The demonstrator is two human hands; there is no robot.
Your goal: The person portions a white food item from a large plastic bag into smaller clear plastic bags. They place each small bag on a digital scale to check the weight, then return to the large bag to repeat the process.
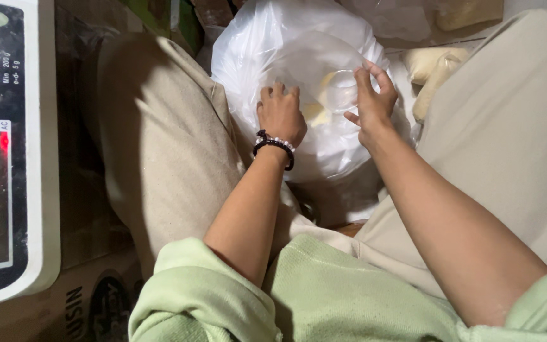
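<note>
- The left hand [281,114] lies on the white plastic bag [273,44], palm down; its fingers [278,90] are bent and press into the film, close together. I cannot tell if they pinch the film.
- The wrist of this hand wears a black bracelet [275,147] with some pale beads.
- The right hand [371,104] holds a small clear cup [342,90] at the mouth of the bag; the thumb and the fingers [381,76] are closed around its rim.
- The bag stands between the knees of the person, in beige trousers [159,158], near the top middle of the view. Something pale yellow shows through the film beside the cup.
- Right of the bag lie more pale yellow lumps in clear film [435,69].
- At the left edge is a white scale [39,190] with a dark plate and a red light, which stands on a cardboard box [83,304].
- Both sleeves [197,291] are light green and pushed up to the elbows.
</note>
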